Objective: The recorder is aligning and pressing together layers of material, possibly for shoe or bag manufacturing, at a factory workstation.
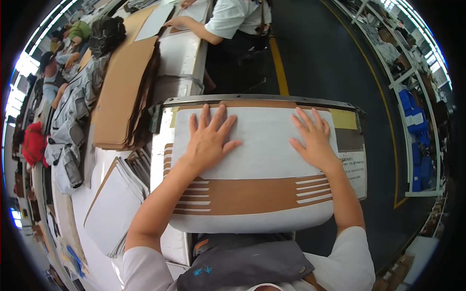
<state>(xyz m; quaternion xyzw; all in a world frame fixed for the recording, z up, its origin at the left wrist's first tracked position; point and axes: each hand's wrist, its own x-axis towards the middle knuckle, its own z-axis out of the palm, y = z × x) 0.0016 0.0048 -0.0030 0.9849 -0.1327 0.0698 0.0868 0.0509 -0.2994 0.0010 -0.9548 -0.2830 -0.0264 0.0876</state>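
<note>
Left hand and right hand, well apart, spread flat on the white sheet over slotted brown card, near the metal bar, and even pressure should keep it square!

The workplace is bright and rather even. White light patches at the left edge, and lamps at the upper right, are overexposed. On the white sheet, shadows are soft and weak. The shelf rack bends near the rim (the corners are black), and far details look soft.
</note>
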